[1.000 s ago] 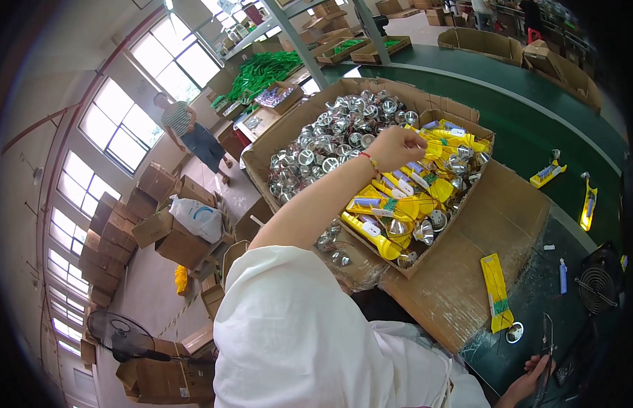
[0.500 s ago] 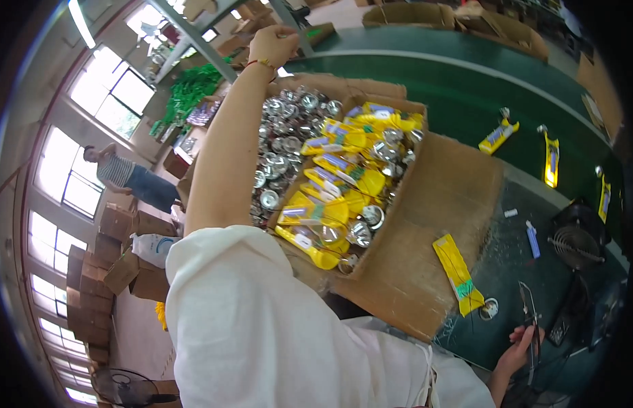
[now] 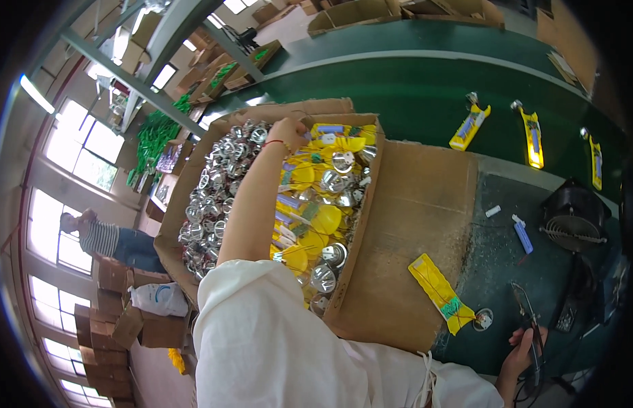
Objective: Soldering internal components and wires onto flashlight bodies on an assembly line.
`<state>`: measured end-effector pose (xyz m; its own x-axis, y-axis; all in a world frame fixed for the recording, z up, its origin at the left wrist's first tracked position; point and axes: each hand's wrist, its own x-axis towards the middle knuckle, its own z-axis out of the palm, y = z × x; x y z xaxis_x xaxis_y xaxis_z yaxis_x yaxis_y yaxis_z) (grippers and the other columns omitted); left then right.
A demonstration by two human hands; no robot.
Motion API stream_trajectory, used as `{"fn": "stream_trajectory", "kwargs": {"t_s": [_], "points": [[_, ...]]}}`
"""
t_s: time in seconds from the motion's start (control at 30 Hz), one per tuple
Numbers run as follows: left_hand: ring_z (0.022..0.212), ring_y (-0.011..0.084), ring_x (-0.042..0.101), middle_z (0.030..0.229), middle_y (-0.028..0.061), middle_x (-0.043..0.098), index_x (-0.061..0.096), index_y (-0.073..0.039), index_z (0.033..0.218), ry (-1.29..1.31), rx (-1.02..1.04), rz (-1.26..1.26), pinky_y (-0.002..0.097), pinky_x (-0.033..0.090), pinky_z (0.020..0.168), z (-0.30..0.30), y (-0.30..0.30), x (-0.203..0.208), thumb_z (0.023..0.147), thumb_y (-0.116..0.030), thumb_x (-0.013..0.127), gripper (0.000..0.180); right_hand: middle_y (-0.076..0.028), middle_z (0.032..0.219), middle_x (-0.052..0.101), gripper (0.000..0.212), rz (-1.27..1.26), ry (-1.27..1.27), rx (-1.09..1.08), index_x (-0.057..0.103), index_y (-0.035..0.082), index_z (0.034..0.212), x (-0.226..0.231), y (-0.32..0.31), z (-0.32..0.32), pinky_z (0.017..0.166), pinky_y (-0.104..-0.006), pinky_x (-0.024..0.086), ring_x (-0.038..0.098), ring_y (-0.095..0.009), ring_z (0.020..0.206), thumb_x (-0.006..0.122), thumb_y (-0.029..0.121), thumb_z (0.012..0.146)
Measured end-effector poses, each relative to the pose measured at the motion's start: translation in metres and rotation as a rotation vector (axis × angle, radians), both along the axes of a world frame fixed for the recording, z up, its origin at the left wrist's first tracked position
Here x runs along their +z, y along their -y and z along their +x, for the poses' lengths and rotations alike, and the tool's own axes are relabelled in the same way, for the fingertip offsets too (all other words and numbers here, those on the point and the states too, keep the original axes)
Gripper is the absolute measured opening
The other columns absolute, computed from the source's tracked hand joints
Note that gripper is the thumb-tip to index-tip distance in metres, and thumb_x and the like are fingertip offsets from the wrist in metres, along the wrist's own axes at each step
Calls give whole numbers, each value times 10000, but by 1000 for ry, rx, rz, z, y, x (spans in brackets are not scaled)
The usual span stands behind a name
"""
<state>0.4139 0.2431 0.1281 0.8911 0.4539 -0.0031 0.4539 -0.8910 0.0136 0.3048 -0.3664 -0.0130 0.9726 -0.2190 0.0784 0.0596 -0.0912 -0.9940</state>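
Over at about 9 o'clock in the view, a person (image 3: 112, 241) in a striped top stood in the background. A crinkly white plastic bag (image 3: 160, 299) sat at 8, and a spiky-looking heap of green pieces (image 3: 156, 143) was up around 10. Then came the big carton (image 3: 172, 250), rough brown cardboard, its left part crammed with shiny silver cups (image 3: 221, 183), all round and mirror-like. The left hand (image 3: 288, 130) was inside the carton's far edge, roughly 12 o'clock, fingers curled at the yellow pieces. Couldn't tell whether it had hold of anything. Those yellow pieces (image 3: 323, 221) filled the carton's right part, smooth plastic tangled up with thin wires and silver cups. A flat, scuffed cardboard sheet (image 3: 411, 224) lay at 3. Out at 4 there was a long yellow strip (image 3: 439, 292) with a green patch, and a round silver disc (image 3: 483, 319) right by its lower end. A bluish cylinder (image 3: 522, 234) lay just past 3. Farther out at 4, the right hand (image 3: 522, 350) had its fingers wrapped around a slim, metal-tipped tool (image 3: 528, 314). Three yellow lights (image 3: 532, 139) were spaced along the smooth green surface between 2 and 3, and a black fan (image 3: 573, 228) with a round wire grille sat near 3.
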Motion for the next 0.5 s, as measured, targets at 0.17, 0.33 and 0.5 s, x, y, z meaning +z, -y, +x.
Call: {"fn": "stream_trajectory", "kwargs": {"t_s": [0.17,0.33,0.5], "points": [[663,259,623,734,133,639,649,-41,761,459,-12,32,332,494,643,-11,6,30,673,-297,660,271,-27,658,507,183,40,33,60,472,39,952,-3,3,-1,480,-177,355,454,-69,534,491,207,881],[575,103,586,706,47,610,566,-18,851,951,-60,-748,198,470,519,-25,69,88,750,-166,663,203,-56,630,533,193,121,48,17,486,15,901,-1,-3,2,455,-185,369,462,-84,487,529,198,856],[531,75,551,714,26,599,580,-23,885,531,-252,-1011,184,450,488,-62,188,64,772,-174,661,205,-65,642,564,215,100,33,73,501,14,892,16,-12,2,468,-186,389,498,-87,501,562,213,839]]}}
